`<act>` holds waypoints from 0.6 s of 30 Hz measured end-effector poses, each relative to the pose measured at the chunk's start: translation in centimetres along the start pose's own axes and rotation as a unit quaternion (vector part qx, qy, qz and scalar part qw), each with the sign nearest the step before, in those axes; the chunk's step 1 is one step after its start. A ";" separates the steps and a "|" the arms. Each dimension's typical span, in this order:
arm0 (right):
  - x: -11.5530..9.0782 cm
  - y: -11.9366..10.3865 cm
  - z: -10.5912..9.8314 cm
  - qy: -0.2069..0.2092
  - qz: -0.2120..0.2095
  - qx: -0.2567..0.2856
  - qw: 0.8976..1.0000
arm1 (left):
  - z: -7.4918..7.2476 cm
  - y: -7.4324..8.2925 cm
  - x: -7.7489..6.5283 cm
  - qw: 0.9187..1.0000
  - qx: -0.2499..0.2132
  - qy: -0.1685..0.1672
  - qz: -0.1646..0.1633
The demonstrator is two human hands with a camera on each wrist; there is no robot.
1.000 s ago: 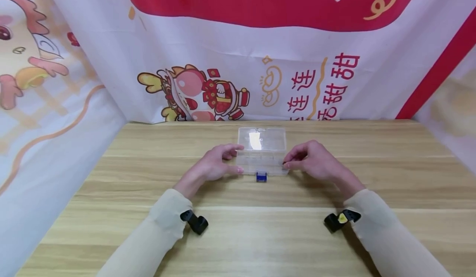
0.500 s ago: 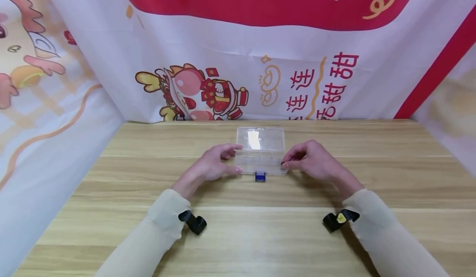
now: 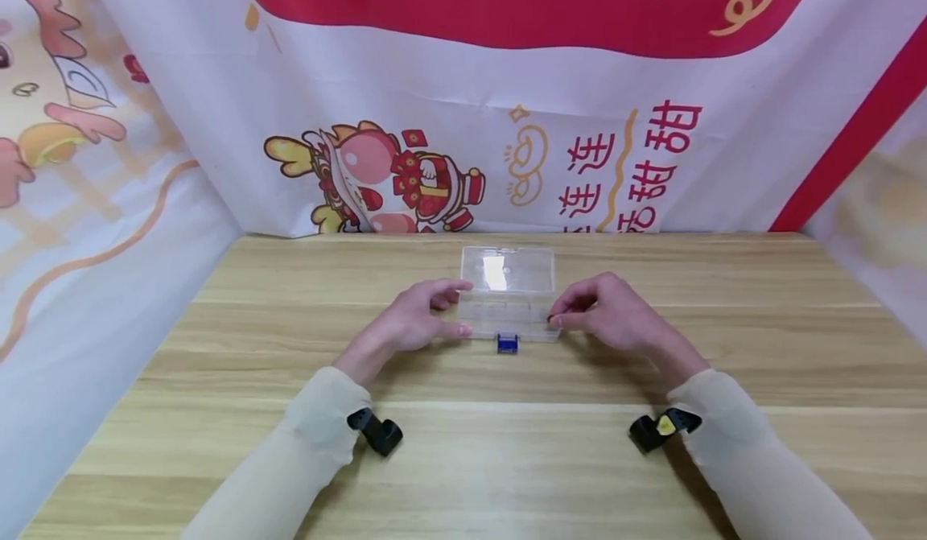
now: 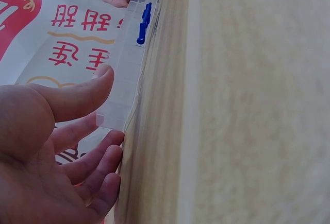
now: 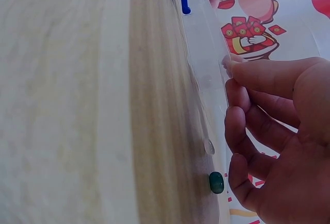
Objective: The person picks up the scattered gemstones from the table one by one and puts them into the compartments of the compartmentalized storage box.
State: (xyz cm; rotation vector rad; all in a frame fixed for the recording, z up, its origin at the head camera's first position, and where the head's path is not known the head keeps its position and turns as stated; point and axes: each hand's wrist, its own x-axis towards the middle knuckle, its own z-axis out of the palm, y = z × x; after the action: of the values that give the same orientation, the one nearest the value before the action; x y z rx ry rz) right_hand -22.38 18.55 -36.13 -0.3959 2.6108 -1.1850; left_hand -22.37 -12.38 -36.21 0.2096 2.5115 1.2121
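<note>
A clear plastic compartment box (image 3: 492,327) lies on the table with its lid (image 3: 532,270) raised at the back and a blue latch (image 3: 508,344) in front. My left hand (image 3: 420,315) holds the box's left end, thumb at the front corner and index finger farther back. At the right end, thumb and index finger of my right hand (image 3: 611,315) pinch a small dark, bead-like piece (image 5: 227,65) right at the box wall; the fingers mostly cover it. Below that hand, in the right wrist view, a green bead (image 5: 216,183) and a clear bead (image 5: 209,147) lie beside the box.
The wood-grain table (image 3: 507,459) runs back to a white printed cloth (image 3: 507,81) with red and cartoon designs, close behind the lid. More cloth hangs at both sides. Each wrist carries a small black camera (image 3: 380,433) on the sleeve.
</note>
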 end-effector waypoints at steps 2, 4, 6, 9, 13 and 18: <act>0.0 0.0 0.0 -0.002 0.000 -0.002 1.000 | 0.0 0.0 0.0 1.000 -0.001 0.000 -0.001; 0.0 0.0 0.0 -0.003 -0.002 -0.002 1.000 | 0.0 0.0 0.0 1.000 -0.002 0.001 -0.001; 0.0 -0.1 0.0 -0.004 -0.005 -0.004 1.000 | -0.1 0.0 0.0 1.000 -0.005 0.002 -0.001; -0.1 -0.2 0.1 -0.003 -0.008 -0.003 1.000 | 0.0 0.0 -0.1 1.000 -0.008 0.002 0.000; -0.2 -0.1 -0.1 -0.006 0.005 0.002 1.000 | 0.0 0.1 0.0 1.000 -0.007 0.004 -0.006; -0.1 -0.1 0.0 -0.009 0.005 0.002 1.000 | 0.0 0.0 -0.1 1.000 -0.008 0.008 -0.005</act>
State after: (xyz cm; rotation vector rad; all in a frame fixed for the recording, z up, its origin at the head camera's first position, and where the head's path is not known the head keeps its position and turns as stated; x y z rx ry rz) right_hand -22.28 18.52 -36.05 -0.3904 2.5922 -1.1783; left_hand -22.25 -12.39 -36.20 0.1826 2.5129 1.2337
